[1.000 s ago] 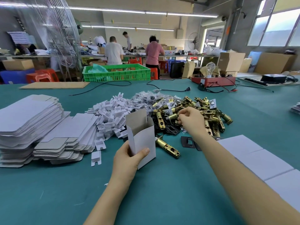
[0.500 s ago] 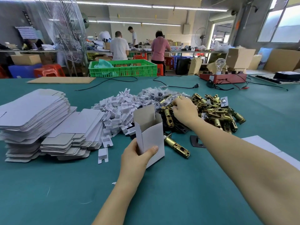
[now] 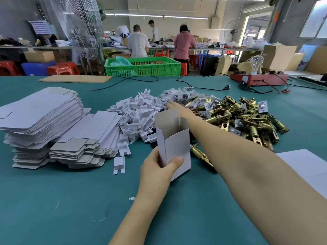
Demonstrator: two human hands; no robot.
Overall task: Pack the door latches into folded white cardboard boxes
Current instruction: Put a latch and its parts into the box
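Observation:
My left hand point(image 3: 155, 172) grips the lower part of an upright folded white cardboard box point(image 3: 177, 145) whose top flap stands open. My right hand point(image 3: 178, 108) reaches far across behind that flap to the heap of small clear plastic bags point(image 3: 178, 95); the flap hides its fingers. To the right lies a pile of brass door latches point(image 3: 247, 117). One latch point(image 3: 201, 156) lies alone on the green table just right of the box. A heap of white plastic inserts point(image 3: 136, 114) sits left of the bags.
Stacks of flat unfolded boxes point(image 3: 40, 117) fill the left side. White sheets point(image 3: 304, 163) lie at the right edge. At the back are a green crate point(image 3: 143, 66), a red device point(image 3: 260, 79), black cables and a cardboard sheet point(image 3: 74, 79). Three people stand at a far bench.
My right hand left the latch pile and moved left and farther away, to the plastic bags behind the box. My left hand keeps holding the box.

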